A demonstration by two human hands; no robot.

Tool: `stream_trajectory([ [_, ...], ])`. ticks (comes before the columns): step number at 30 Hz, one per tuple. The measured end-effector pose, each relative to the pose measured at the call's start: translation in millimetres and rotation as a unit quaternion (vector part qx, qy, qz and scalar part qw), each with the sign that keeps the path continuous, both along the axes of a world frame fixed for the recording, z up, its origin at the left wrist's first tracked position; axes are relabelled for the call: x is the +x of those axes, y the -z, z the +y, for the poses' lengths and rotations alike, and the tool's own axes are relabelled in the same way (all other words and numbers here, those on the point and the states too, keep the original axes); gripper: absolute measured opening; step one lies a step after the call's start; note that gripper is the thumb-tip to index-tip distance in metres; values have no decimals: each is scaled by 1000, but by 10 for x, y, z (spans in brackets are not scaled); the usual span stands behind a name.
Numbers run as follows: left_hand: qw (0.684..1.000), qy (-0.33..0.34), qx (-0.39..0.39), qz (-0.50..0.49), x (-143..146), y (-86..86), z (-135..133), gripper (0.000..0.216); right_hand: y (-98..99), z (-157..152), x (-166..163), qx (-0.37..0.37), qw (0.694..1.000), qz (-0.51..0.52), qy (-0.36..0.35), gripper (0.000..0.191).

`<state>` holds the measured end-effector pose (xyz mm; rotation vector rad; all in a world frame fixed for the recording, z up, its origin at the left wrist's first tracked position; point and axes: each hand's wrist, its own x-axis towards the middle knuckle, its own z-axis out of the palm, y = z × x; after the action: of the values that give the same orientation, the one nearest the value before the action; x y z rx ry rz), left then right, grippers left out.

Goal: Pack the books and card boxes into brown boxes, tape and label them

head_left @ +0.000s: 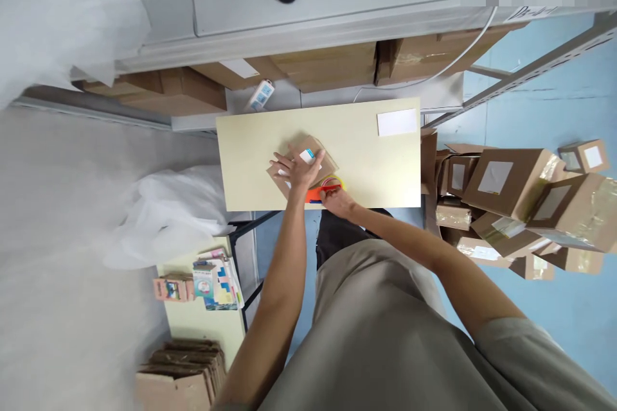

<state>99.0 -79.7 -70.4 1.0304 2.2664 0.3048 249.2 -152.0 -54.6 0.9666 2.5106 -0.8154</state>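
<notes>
Small brown cardboard box (324, 157) sits mid-table on the pale yellow rectangular table (366, 160), toward its near edge. Left hand (299, 170) lies flat on the box top, fingers spread, pressing and gripping nothing. Right hand (337, 201) is closed round an orange plastic tape dispenser (322, 192) at the box's near side. Flaps look folded down; whether tape is laid, cannot tell. White paper label (396, 122) lies loose at the table's far right corner. Taped brown boxes (511, 186) are heaped right of the table.
</notes>
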Motion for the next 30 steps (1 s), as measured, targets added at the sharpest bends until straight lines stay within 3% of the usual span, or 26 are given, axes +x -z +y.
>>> stream_trajectory([
  [3,999,-4,26,27,189,35,-19,131,-53,-164,-160,-2,1000,-6,11,45],
  [6,998,10,25,50,217,33,-55,124,-39,-255,-75,-6,1000,-7,10,43],
  [9,998,24,21,51,210,-4,-73,122,2,-333,289,-12,1000,-20,8,38],
  [12,999,26,-1,46,234,-52,-66,124,25,-356,839,-16,998,-57,17,45],
  [15,998,34,-28,41,289,-90,-58,126,17,-221,1302,9,995,-89,36,49],
  [17,996,53,-44,59,325,-108,-65,125,12,-46,1441,27,994,-98,46,53],
  [23,984,141,-52,99,262,-138,-159,123,77,348,1277,67,995,-78,6,45],
  [30,965,248,3,80,118,-107,-405,119,134,203,990,50,996,-33,-58,49],
])
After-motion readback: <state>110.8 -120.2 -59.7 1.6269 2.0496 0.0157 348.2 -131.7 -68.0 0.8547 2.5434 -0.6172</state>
